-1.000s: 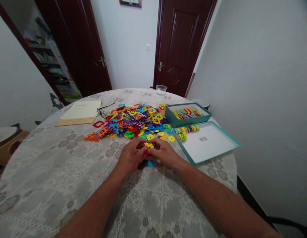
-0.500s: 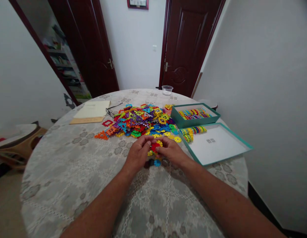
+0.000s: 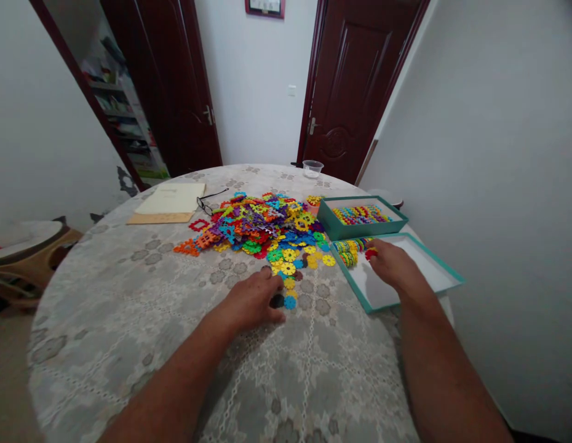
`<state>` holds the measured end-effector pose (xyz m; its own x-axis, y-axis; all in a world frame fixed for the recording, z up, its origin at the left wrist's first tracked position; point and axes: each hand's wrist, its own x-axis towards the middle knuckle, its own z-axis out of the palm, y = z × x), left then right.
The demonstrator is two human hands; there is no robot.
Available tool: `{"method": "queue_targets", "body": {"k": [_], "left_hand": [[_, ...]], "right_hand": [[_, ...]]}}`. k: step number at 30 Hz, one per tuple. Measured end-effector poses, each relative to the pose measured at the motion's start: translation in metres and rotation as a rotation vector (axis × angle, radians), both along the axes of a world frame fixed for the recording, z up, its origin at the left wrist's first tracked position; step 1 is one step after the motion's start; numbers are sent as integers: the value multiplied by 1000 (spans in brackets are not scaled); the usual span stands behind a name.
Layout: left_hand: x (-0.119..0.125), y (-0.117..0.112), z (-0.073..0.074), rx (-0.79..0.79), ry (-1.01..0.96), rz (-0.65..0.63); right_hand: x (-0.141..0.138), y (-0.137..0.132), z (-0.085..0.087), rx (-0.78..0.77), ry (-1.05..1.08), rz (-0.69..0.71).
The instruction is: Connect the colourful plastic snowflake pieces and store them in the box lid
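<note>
Patterned tablecloth below, right grip pinches red piece, left grip spread beside blue disc.

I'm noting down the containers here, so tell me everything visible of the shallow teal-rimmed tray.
The tray is rectangular, with a white inside and low teal walls, and looks like cardboard. It lies flat on the table, open side up, in front of the deeper teal box. Multicoloured disc rows lie in its far left corner. The right hand, pinching a red piece, covers part of it; contact is unclear.
</note>
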<state>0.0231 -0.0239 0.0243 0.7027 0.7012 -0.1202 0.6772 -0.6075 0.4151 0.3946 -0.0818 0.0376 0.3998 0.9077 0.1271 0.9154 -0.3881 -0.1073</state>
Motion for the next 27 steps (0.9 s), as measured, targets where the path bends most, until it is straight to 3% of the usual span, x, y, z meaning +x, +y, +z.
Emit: {"method": "queue_targets", "body": {"k": [2,4,8,11,15,19,27], "left_hand": [[2,-2,0,-12,28,-14],[3,-2,1,-19,29,-33],[4,0,1,-7,19,-26],[5,2,-1,20,19,6],[4,6,-7,68,-16,14],[3,9,-10,101,-26,40],[-4,9,-2,60,-26,-7]], "right_hand": [[0,3,-1,-35,-7,-43],[-9,8,1,23,-26,-26],[-50,18,1,129,0,209],[-91,22,-10,-5,31,318],[-125,27,-31,-172,-33,210],[-130,31,-41,-199,-101,152],[-119,21,-33,-179,11,279]]}}
